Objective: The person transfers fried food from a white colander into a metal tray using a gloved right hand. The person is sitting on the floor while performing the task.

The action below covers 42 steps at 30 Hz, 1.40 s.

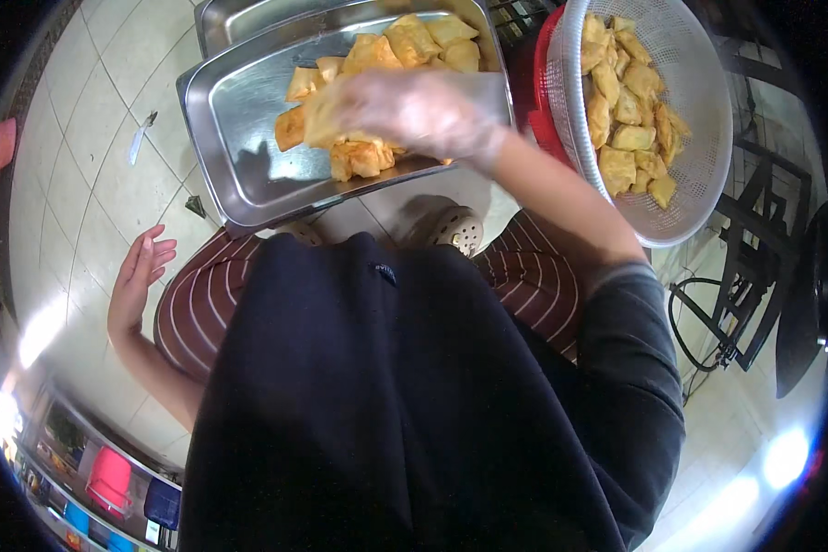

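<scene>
My right hand [428,114], in a clear plastic glove and blurred by motion, reaches over a rectangular stainless steel tray [238,138]. A blurred piece of golden fried food [321,124], perhaps tofu, is at its fingertips and looks gripped. More fried pieces [410,41] lie in the tray's middle and right side, some hidden under the hand. To the right, a white plastic mesh colander [700,90] holds several similar fried pieces [631,138]. My bare left hand [141,276] hangs beside my left knee, fingers apart, holding nothing.
A second metal tray [238,24] sits behind the first. A red container [546,131] is under the colander. Scraps [139,141] lie on the tiled floor [69,165]. A black metal frame [759,262] stands at right, and a shelf [58,493] at lower left.
</scene>
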Tool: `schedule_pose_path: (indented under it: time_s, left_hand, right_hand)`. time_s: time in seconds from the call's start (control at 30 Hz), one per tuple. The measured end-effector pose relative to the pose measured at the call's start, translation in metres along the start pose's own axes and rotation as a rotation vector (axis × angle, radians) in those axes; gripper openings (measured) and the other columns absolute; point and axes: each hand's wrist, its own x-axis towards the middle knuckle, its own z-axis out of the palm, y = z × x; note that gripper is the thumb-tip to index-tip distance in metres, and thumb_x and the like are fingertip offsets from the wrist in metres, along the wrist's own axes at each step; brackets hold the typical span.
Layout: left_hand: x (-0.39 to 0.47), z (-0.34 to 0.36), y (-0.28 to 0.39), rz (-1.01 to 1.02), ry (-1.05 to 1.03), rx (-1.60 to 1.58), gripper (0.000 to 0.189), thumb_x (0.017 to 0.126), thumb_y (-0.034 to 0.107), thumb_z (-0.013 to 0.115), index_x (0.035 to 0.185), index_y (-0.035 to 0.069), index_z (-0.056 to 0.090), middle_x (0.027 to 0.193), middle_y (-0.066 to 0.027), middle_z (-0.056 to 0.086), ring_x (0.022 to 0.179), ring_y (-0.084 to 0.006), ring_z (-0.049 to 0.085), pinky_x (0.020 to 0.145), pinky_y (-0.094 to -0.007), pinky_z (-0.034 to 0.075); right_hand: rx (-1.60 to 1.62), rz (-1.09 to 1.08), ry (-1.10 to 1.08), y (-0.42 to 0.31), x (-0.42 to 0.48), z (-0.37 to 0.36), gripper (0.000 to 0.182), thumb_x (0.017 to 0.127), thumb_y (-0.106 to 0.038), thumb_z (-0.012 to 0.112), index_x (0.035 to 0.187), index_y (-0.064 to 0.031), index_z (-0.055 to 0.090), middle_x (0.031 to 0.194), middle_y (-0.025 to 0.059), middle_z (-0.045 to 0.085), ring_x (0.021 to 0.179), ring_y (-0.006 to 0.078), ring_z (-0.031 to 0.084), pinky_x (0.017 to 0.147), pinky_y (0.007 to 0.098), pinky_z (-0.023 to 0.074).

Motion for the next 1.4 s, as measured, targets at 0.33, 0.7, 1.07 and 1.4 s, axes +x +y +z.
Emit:
schedule_pose_path:
  time_s: [0.33,0.7,1.07,1.4]
  left_hand:
    - [-0.007,0.003,0.002,0.048,-0.021,0.014,0.052,0.095,0.047,0.034,0.129,0.009,0.044,0.114,-0.0104,0.055,0.11,-0.0204,0.052,0.095,-0.0344,0.036]
    - [0.011,0.0,0.001,0.048,-0.066,0.033,0.059,0.093,0.052,0.033,0.133,0.008,0.038,0.116,-0.0108,0.053,0.11,-0.0206,0.05,0.096,-0.0349,0.035]
    - [0.012,-0.011,-0.017,-0.183,0.016,0.035,0.047,0.093,0.036,0.037,0.133,0.011,0.038,0.117,-0.0075,0.053,0.108,-0.0177,0.05,0.094,-0.033,0.036]
    - [0.0,-0.015,-0.037,-0.19,0.026,-0.001,0.05,0.093,0.04,0.037,0.134,0.012,0.037,0.119,-0.0092,0.052,0.11,-0.0194,0.049,0.095,-0.0349,0.035]
  right_hand:
    - [0.184,0.359,-0.507,0.016,-0.02,0.122,0.054,0.091,-0.049,0.037,0.131,-0.0143,0.04,0.128,0.0127,0.047,0.111,0.0302,0.052,0.092,0.0377,0.0421]
    - [-0.897,0.825,0.109,-0.004,-0.136,-0.21,0.025,0.078,-0.004,0.054,0.101,-0.0089,0.061,0.097,0.0126,0.063,0.086,0.0292,0.06,0.077,0.035,0.0497]
    - [-1.194,1.445,-0.006,0.085,-0.293,-0.26,0.03,0.085,-0.027,0.048,0.097,-0.0032,0.062,0.094,0.019,0.063,0.087,0.0329,0.062,0.079,0.0422,0.0495]
    - [-1.095,1.45,-0.01,0.071,-0.277,-0.271,0.028,0.082,-0.021,0.05,0.1,-0.0047,0.062,0.099,0.0162,0.063,0.087,0.0289,0.063,0.077,0.0375,0.0504]
